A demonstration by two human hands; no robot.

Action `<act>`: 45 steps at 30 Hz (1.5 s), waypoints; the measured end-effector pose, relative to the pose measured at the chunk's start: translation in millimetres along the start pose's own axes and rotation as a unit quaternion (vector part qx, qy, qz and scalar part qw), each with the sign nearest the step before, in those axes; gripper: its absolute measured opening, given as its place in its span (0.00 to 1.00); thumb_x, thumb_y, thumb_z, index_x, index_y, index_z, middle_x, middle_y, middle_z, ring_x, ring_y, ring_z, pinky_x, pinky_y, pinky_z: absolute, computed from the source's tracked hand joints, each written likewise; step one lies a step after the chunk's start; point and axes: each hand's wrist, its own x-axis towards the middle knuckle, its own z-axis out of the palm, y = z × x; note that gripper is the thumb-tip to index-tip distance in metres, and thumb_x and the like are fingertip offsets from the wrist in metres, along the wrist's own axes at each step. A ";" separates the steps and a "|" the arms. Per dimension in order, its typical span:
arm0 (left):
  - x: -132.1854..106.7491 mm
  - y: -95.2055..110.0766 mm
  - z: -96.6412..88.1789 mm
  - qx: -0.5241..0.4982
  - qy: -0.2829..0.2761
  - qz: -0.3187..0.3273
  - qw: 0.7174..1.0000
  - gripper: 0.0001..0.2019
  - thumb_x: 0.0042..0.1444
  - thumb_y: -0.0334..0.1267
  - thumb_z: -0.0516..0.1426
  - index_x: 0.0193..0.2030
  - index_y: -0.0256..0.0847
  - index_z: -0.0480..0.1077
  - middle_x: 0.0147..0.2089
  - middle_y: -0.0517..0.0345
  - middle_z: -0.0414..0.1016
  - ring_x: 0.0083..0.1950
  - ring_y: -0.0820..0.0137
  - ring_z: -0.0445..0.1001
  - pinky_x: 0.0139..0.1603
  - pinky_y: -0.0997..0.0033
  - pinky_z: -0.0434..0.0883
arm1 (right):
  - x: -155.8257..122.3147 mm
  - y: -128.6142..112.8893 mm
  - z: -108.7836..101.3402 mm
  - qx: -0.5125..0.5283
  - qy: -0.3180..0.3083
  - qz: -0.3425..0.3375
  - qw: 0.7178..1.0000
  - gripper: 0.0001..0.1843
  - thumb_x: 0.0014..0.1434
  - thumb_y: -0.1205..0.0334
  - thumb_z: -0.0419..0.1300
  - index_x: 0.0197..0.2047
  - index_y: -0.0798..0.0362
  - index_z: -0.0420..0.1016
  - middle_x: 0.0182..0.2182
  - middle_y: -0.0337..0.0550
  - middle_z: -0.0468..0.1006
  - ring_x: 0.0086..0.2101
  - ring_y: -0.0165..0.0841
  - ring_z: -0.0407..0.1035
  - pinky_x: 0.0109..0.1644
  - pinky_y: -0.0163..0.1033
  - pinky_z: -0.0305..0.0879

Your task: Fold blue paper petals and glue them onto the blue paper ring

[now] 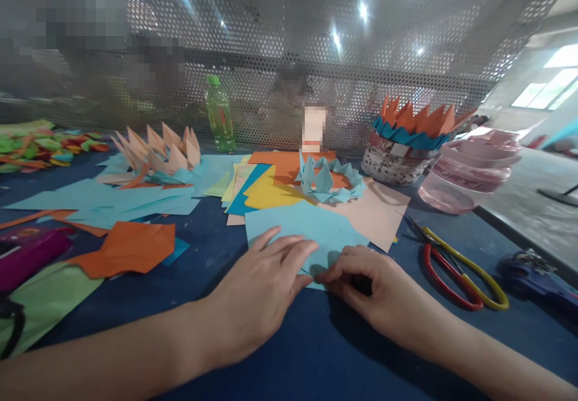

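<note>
A light blue paper sheet (311, 232) lies on the worktop (280, 359) under both hands, the left hand (257, 292) resting flat and unclenched, the right hand (374, 292) pinching its near edge (red-and-yellow scissors (456, 274) lie right of those fingers).

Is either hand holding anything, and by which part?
The right hand seems to pinch the near edge of the light-blue paper sheet; the left hand rests on it.

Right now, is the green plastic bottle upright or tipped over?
Upright: the green plastic bottle stands on its base at the far edge of the blue table, cap uppermost.
</note>
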 end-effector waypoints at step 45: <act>11.4 14.5 -15.6 -0.535 -0.023 -0.304 0.788 0.17 0.53 0.38 0.60 0.49 0.40 0.65 0.34 0.61 0.76 0.37 0.70 0.74 0.38 0.72 0.69 | -5.3 -17.1 2.7 0.080 0.011 0.021 0.997 0.08 0.57 0.64 0.57 0.27 0.52 0.65 0.23 0.33 0.68 0.26 0.25 0.61 0.30 0.31 0.57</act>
